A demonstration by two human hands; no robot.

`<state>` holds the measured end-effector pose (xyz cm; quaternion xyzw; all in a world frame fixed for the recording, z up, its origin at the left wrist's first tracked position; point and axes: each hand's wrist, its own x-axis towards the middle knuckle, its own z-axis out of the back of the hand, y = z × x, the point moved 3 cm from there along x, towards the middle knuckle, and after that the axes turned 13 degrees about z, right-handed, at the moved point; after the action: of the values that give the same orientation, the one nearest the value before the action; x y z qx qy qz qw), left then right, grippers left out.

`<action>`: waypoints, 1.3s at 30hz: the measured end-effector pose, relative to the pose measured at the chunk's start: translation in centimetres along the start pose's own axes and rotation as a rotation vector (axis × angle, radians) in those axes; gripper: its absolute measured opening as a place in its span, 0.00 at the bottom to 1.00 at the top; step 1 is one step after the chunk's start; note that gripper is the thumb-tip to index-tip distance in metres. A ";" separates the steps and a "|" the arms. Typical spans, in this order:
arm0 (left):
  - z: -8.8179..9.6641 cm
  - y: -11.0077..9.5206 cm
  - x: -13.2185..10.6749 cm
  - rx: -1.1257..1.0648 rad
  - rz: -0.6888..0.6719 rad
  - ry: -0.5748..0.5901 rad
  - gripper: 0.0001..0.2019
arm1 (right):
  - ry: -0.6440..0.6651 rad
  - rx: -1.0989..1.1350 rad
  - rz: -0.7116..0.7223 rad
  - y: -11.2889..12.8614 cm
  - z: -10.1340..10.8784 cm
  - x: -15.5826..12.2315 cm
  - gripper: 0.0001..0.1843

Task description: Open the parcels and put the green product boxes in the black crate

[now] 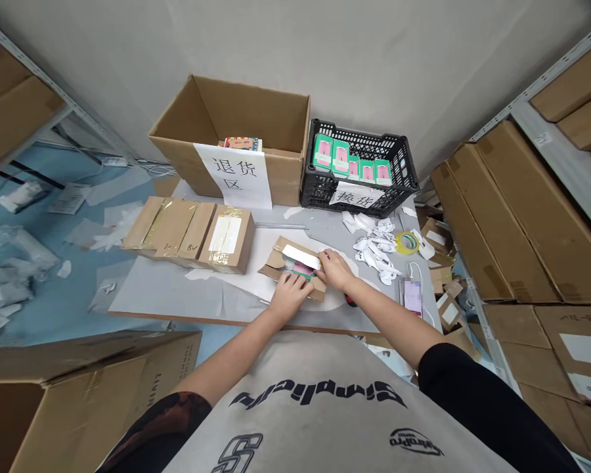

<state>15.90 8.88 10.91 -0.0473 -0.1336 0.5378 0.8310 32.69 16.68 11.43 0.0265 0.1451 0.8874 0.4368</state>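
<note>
A small opened cardboard parcel (283, 257) lies on the grey table (177, 289), its flaps spread and a white label strip (301, 256) across it. A green-and-pink item (303, 269) shows inside. My left hand (288, 293) rests on the parcel's near edge, fingers curled on the cardboard. My right hand (333, 268) grips the parcel's right side at the label's end, fingers bent.
A big open carton (236, 141) with a paper sign and a black crate (359, 172) of green-pink boxes stand at the back. Taped parcels (192, 233) lie to the left. Crumpled white scraps (377, 246), a tape roll (406, 242) and a phone (414, 295) sit to the right. Cartons fill the shelves.
</note>
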 end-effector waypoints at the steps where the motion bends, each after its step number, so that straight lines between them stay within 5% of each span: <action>1: -0.2 0.0 -0.3 -0.007 0.011 -0.009 0.13 | -0.006 -0.009 -0.001 0.1 0.0 0.1 0.20; 5: -1.2 0.1 -1.5 -0.006 0.031 -0.058 0.13 | -0.013 0.220 0.033 -2.0 1.0 0.3 0.15; 9: -2.4 -0.1 -2.5 -0.004 0.035 -0.055 0.16 | -0.109 0.391 -0.136 -5.7 1.7 0.9 0.18; 13: -2.1 -1.6 -2.9 -0.090 0.099 0.053 0.22 | -0.246 0.271 -0.293 -6.3 1.3 1.2 0.19; 17: -0.1 -2.6 -1.8 -0.239 0.092 0.266 0.27 | -0.304 -0.015 -0.318 -4.0 0.6 0.6 0.16; 20: 1.4 -0.7 0.7 -0.240 0.078 0.346 0.18 | -0.190 -0.036 -0.236 -2.3 -0.5 -0.1 0.26; 23: 2.5 2.3 3.8 -0.067 0.035 0.273 0.18 | -0.136 0.086 -0.163 -2.1 -1.2 -1.1 0.38; 26: 3.5 4.5 5.5 0.085 -0.089 0.230 0.13 | -0.184 0.257 -0.094 -3.2 -0.7 -2.2 0.37; 29: 5.0 6.1 5.8 0.160 -0.035 0.147 0.12 | -0.213 0.335 0.000 -4.6 0.5 -3.6 0.35; 35: 5.5 8.1 4.2 0.165 0.090 0.117 0.31 | -0.031 -0.019 0.091 -4.5 0.9 -6.0 0.30; 39: 3.1 9.6 4.0 0.104 0.053 0.224 0.50 | 0.071 -0.150 0.192 -4.5 0.0 -6.8 0.54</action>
<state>8.17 16.33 12.44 -0.0673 -0.0104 0.5570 0.8277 40.36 13.94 10.73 -0.0240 0.0905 0.9338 0.3452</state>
